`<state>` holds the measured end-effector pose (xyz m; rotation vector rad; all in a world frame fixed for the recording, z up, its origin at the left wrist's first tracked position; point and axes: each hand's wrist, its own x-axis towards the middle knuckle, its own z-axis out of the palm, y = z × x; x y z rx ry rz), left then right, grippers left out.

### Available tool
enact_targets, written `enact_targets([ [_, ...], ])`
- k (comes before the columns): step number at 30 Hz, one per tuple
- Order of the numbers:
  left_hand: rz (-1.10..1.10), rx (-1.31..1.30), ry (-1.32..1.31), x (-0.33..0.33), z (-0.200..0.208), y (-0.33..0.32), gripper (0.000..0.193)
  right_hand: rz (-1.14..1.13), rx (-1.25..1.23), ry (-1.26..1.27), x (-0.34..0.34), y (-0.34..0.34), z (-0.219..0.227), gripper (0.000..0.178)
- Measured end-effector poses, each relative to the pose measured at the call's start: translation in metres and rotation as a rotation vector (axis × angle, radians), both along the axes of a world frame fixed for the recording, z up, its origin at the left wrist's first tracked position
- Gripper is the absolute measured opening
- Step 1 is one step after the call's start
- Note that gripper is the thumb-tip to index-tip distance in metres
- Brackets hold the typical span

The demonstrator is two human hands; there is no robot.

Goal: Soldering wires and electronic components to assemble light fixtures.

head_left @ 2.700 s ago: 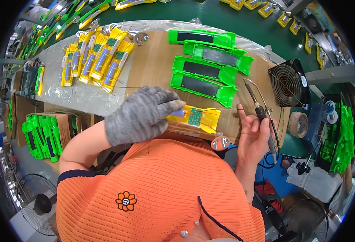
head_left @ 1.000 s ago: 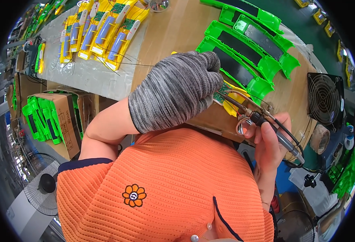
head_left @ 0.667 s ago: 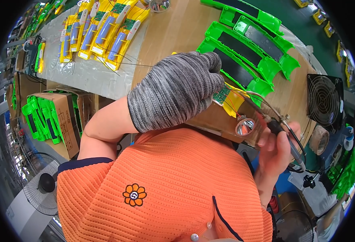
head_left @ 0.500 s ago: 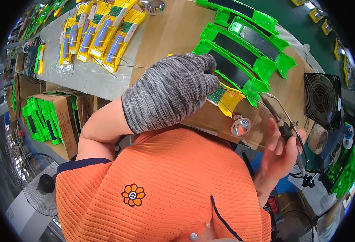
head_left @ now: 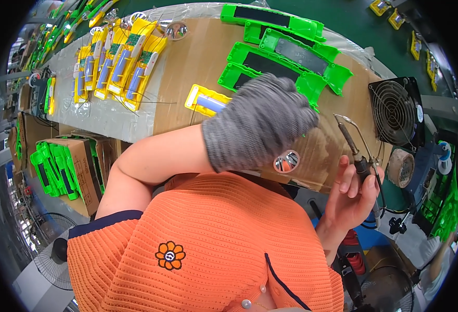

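My left hand [head_left: 260, 122], in a grey knitted glove, is curled palm down over the workbench, its fingertips hidden beneath it. A yellow casing half [head_left: 192, 97] with a blue cylindrical battery [head_left: 210, 103] sticks out from behind the glove; the rest of that casing is covered. A round silver reflector [head_left: 286, 161] lies below the glove's knuckles. Bare and raised at the bench's right side, my right hand [head_left: 349, 195] grips a soldering iron [head_left: 362, 167] by its dark handle. Its tip and a thin bent metal tube point up and left, apart from the glove.
Green shells [head_left: 275, 65] with black panels lie beyond the left hand. Several wired yellow casings [head_left: 130, 67] stand in a row at the far left. A square black fan [head_left: 395, 110] is at the right, near a round brownish block [head_left: 400, 167]. A cardboard box [head_left: 83, 171] holds green shells.
My left hand has shifted right, baring the casing's battery end and covering its circuit board and wires. My right hand still holds the soldering iron. The whole view has shifted slightly.
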<state>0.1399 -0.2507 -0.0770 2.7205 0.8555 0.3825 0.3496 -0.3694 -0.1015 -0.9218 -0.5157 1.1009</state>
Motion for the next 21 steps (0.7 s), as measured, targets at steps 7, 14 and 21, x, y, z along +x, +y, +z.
enact_targets([
  [7,0.570,-0.157,-0.373,-0.072,-0.009,0.005,0.011,0.214,0.016,-0.050,-0.009,0.022,-0.016,0.017],
  [14,0.346,-0.348,-0.228,-0.062,-0.006,0.008,0.014,0.309,-0.109,-0.212,-0.013,0.038,-0.008,0.015],
  [21,0.071,-0.360,-0.052,-0.053,-0.009,0.040,0.010,0.419,-0.236,-0.210,-0.004,0.042,0.002,0.014],
])
